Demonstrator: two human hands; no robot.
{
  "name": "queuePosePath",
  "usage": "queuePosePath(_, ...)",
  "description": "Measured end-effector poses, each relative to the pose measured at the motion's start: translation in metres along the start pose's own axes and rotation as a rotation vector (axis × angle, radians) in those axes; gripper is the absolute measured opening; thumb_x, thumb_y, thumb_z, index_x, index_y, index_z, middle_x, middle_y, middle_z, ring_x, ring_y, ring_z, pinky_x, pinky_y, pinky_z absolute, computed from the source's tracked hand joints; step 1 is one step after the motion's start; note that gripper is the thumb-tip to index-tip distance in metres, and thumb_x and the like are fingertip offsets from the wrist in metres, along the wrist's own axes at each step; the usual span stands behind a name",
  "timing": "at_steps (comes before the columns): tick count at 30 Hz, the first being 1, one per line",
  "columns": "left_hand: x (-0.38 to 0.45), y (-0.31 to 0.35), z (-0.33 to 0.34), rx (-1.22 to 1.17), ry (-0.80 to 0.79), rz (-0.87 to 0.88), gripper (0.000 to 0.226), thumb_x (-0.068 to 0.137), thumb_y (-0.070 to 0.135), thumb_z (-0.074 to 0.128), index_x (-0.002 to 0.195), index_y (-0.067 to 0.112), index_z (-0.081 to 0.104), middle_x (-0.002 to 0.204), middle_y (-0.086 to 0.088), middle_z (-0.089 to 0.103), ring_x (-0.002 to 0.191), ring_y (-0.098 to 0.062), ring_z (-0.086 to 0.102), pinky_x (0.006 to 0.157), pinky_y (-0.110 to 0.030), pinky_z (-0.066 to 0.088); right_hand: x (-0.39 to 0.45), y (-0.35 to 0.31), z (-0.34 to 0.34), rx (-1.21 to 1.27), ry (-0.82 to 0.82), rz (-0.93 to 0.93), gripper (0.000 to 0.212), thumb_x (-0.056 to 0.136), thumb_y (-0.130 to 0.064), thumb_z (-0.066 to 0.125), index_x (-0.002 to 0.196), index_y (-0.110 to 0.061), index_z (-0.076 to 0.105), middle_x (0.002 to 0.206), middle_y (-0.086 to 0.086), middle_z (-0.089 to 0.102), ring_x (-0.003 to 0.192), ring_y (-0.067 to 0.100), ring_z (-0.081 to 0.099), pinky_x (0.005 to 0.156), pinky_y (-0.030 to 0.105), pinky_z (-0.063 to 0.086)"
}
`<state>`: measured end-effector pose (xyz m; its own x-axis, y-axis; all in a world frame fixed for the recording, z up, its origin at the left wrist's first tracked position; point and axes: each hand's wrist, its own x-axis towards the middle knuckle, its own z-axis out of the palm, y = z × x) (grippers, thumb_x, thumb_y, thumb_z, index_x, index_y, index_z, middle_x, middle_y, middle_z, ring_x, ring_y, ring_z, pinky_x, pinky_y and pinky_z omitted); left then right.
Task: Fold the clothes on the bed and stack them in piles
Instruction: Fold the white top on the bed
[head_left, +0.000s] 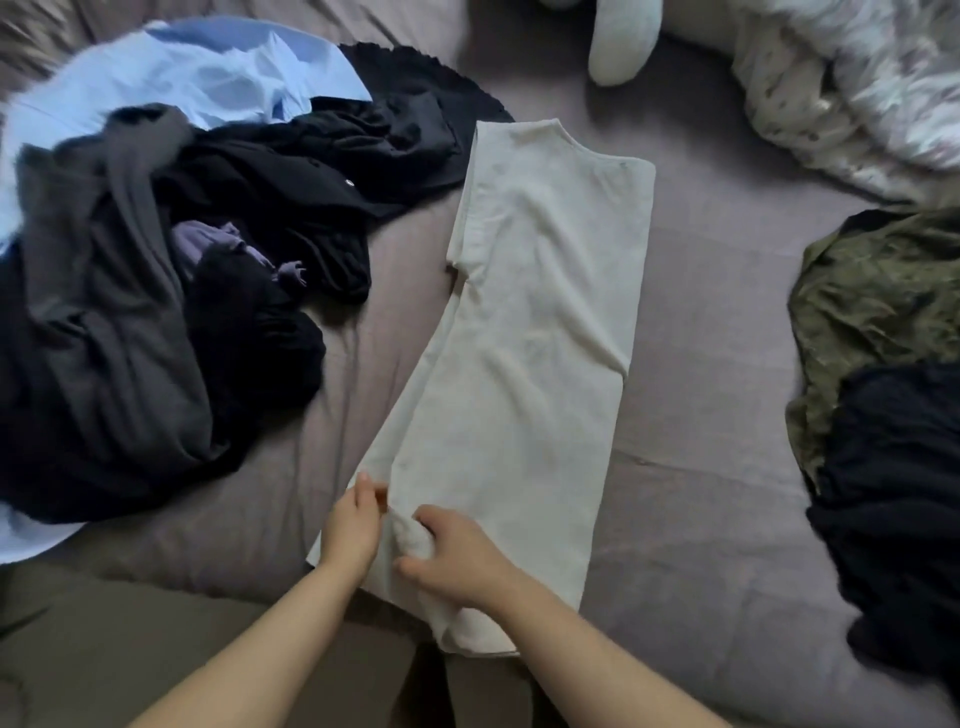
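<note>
Both hands bunch cream shirt hem (bedside).

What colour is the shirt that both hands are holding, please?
Cream, off-white shirt, plain with no pattern; seen in the head view.

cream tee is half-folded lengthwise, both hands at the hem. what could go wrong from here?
1. The right hand bunches the hem of the cream tee while the left hand pinches its edge; lifting from there could undo the lengthwise fold.
2. The hem hangs over the bed edge, so the tee may slide off.
3. The unfolded dark pile lies close beside the tee's sleeve and could snag on the next fold.
</note>
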<state>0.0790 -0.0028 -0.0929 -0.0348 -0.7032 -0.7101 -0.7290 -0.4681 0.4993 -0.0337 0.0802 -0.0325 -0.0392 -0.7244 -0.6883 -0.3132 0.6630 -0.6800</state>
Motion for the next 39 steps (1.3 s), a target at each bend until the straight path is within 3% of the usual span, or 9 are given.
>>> queuePosePath(6,0.02,-0.019,-0.054,-0.247,-0.231,-0.306,0.062,0.101,0.051,0.021,0.091,0.006,0.062,0.092,-0.013,0.066,0.094,-0.029,0.061,0.09,-0.037,0.044,0.047,-0.021,0.065,0.077,-0.031,0.085,0.018,0.084,-0.012,0.059,0.099,-0.012,0.049,0.084,0.004,0.057,0.086,0.025,0.053,0.064,0.023,0.035)
queuePosePath(11,0.029,-0.04,-0.07,0.063,-0.249,-0.049,0.014,0.088,0.029,0.066,0.081,0.018,0.063,0.082,-0.001,0.065,0.087,-0.024,0.063,0.072,-0.027,0.048,0.057,-0.005,0.082,0.043,-0.109,0.108,0.054,0.08,-0.015,0.068,0.13,-0.011,0.049,0.116,0.012,0.062,0.105,0.027,0.059,0.087,0.03,0.046)
queuePosePath(15,0.026,-0.045,-0.069,0.426,-0.151,0.127,0.048,0.079,0.037,0.073,0.118,0.015,0.057,0.115,-0.006,0.054,0.106,-0.025,0.055,0.094,-0.036,0.046,0.037,0.013,0.085,0.041,-0.114,0.141,0.069,0.079,-0.034,0.071,0.141,-0.017,0.044,0.136,-0.001,0.052,0.124,0.015,0.05,0.104,0.022,0.036)
queuePosePath(21,0.024,-0.04,-0.064,0.548,-0.239,0.2,0.051,0.084,0.033,0.065,0.128,0.017,0.045,0.125,-0.003,0.052,0.112,-0.022,0.054,0.085,-0.03,0.043,-0.002,0.068,0.071,-0.053,0.405,0.334,0.026,0.087,-0.032,0.063,0.108,-0.018,0.06,0.107,-0.002,0.06,0.105,0.018,0.057,0.085,0.027,0.043)
queuePosePath(25,0.019,-0.042,-0.059,0.614,-0.26,0.179,0.04,0.09,0.029,0.057,0.124,0.014,0.045,0.122,-0.005,0.056,0.112,-0.028,0.054,0.087,-0.033,0.042,-0.033,0.101,0.058,-0.038,0.738,0.73,0.059,0.077,-0.038,0.074,0.125,-0.013,0.051,0.127,0.011,0.047,0.12,0.031,0.044,0.095,0.04,0.039)
queuePosePath(27,0.014,-0.047,-0.056,0.563,-0.244,0.143,0.026,0.094,0.024,0.05,0.117,0.013,0.048,0.117,-0.006,0.059,0.105,-0.029,0.056,0.085,-0.034,0.042,-0.045,0.116,0.055,0.191,0.705,0.794,0.071,0.074,-0.035,0.078,0.132,-0.011,0.045,0.132,0.014,0.046,0.122,0.034,0.045,0.098,0.042,0.039)
queuePosePath(30,0.002,-0.06,-0.054,0.395,-0.171,0.121,0.006,0.096,0.018,0.049,0.099,0.013,0.05,0.106,-0.012,0.063,0.092,-0.028,0.057,0.073,-0.032,0.04,-0.06,0.131,0.054,0.494,0.613,0.764,0.047,0.079,-0.02,0.075,0.113,-0.013,0.045,0.117,0.012,0.059,0.098,0.027,0.058,0.084,0.035,0.047)
queuePosePath(33,-0.012,-0.072,-0.056,0.365,-0.116,0.139,0.008,0.094,0.015,0.057,0.091,0.01,0.052,0.097,-0.014,0.064,0.092,-0.031,0.059,0.069,-0.031,0.036,-0.077,0.14,0.055,0.491,0.471,0.75,0.022,0.086,-0.021,0.068,0.102,-0.01,0.058,0.104,0.01,0.064,0.089,0.023,0.059,0.077,0.03,0.046)
queuePosePath(39,-0.043,-0.085,-0.056,0.506,-0.183,0.046,0.028,0.089,0.031,0.064,0.083,0.004,0.059,0.086,-0.01,0.063,0.08,-0.026,0.058,0.066,-0.034,0.04,-0.12,0.157,0.062,0.598,0.399,0.769,0.022,0.088,-0.018,0.062,0.102,-0.001,0.066,0.09,0.008,0.068,0.082,0.026,0.065,0.064,0.034,0.055)
